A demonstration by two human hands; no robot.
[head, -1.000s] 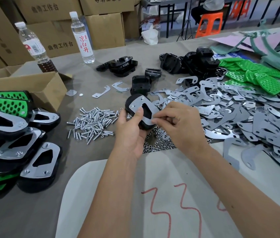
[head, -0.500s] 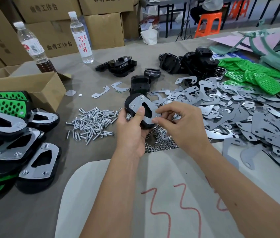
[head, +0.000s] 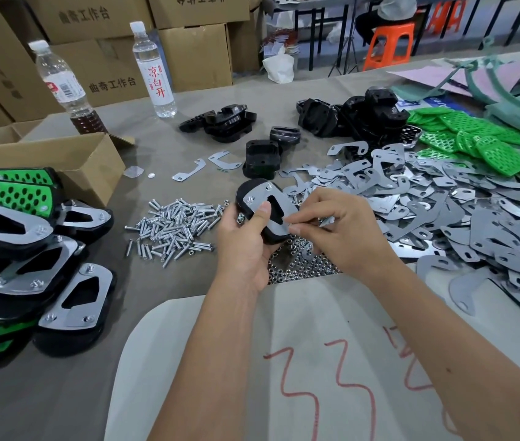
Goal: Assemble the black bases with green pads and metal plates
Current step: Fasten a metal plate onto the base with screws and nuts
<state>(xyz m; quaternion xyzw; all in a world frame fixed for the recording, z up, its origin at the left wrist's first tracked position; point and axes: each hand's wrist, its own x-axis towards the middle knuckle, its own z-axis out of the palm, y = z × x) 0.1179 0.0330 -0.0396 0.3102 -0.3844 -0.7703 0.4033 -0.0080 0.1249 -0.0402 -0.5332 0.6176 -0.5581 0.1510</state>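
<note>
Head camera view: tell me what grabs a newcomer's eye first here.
At centre, the left hand grips a black base with a metal plate on it, while the right hand pinches at the plate's near edge. A bright heap of green pads lies far right behind a sprawl of loose metal plates. Finished assemblies are stacked at the left edge, with a pile of screws beside them.

Left hand (head: 245, 246) grips black base (head: 253, 198); right hand (head: 344, 230) pinches at its metal plate (head: 271, 202).
</note>
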